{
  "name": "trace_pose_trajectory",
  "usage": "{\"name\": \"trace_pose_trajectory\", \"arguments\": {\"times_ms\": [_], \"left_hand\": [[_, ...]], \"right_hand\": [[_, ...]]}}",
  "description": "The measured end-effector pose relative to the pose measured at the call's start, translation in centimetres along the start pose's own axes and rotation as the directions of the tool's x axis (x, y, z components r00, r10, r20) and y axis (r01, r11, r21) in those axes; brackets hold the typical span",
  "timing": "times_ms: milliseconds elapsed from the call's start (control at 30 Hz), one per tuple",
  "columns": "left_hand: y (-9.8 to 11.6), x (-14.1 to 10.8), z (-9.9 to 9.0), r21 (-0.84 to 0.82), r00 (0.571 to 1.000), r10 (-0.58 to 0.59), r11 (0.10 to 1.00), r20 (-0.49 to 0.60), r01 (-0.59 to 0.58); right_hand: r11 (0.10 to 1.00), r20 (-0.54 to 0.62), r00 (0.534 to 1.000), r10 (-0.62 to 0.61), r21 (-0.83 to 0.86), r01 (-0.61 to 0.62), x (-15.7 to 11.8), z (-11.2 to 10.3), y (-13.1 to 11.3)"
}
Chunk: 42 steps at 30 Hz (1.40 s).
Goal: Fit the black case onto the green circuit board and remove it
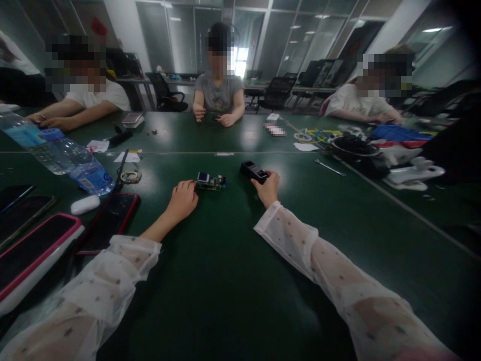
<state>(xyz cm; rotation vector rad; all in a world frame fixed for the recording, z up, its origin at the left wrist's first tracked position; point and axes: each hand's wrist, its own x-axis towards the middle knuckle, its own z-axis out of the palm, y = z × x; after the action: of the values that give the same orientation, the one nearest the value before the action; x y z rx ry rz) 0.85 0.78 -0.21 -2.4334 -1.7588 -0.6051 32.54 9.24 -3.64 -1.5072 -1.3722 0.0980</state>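
Head view: circuit board (209, 182) runs crosswise; black case (253, 171) slants away leftward.

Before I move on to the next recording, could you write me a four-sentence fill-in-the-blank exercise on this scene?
1. Of the bare left hand and the bare right hand, the ____ one grips the black rectangular device.
2. The small green circuit board with a square screen lies to the ____ of that device.
3. The long, thin silver metal tool lies on a tabletop coloured ____.
4. The right arm's sheer white sleeve is patterned with small dark ____.

Missing words: right; left; green; stars.
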Motion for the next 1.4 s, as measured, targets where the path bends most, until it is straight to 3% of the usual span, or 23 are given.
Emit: {"name": "trace_pose_trajectory", "arguments": {"times_ms": [400,633,800,900,1200,1400], "left_hand": [[-0.1,0.0,0.1,-0.010,1.000,-0.011,1.000,0.006,0.011],[-0.1,0.1,0.2,-0.010,1.000,-0.007,1.000,0.018,0.007],[0.0,0.0,0.1,-0.009,1.000,0.010,1.000,0.008,-0.010],[0.1,0.0,-0.1,-0.003,0.999,0.034,0.999,-0.003,-0.034],[0.3,0.0,-0.1,0.012,0.998,0.029,1.000,-0.052,-0.028],[0.5,0.1,-0.3,0.012,1.000,-0.008,1.000,-0.029,0.009]], "right_hand": [[0.997,0.005,0.999,0.039,0.064,-0.039,0.2,-0.1,-0.1],[0.964,-0.035,0.988,-0.153,0.215,0.157,-1.0,-0.2,-3.4],[0.895,0.151,0.940,-0.307,0.382,0.231,-3.2,0.6,-7.1],[0.861,0.235,0.902,-0.361,0.456,0.226,-3.8,1.0,-8.0],[0.834,0.381,0.855,-0.351,0.543,0.100,-3.2,1.7,-7.2],[0.839,0.458,0.791,-0.405,0.530,0.123,-3.4,1.8,-6.9]]}}
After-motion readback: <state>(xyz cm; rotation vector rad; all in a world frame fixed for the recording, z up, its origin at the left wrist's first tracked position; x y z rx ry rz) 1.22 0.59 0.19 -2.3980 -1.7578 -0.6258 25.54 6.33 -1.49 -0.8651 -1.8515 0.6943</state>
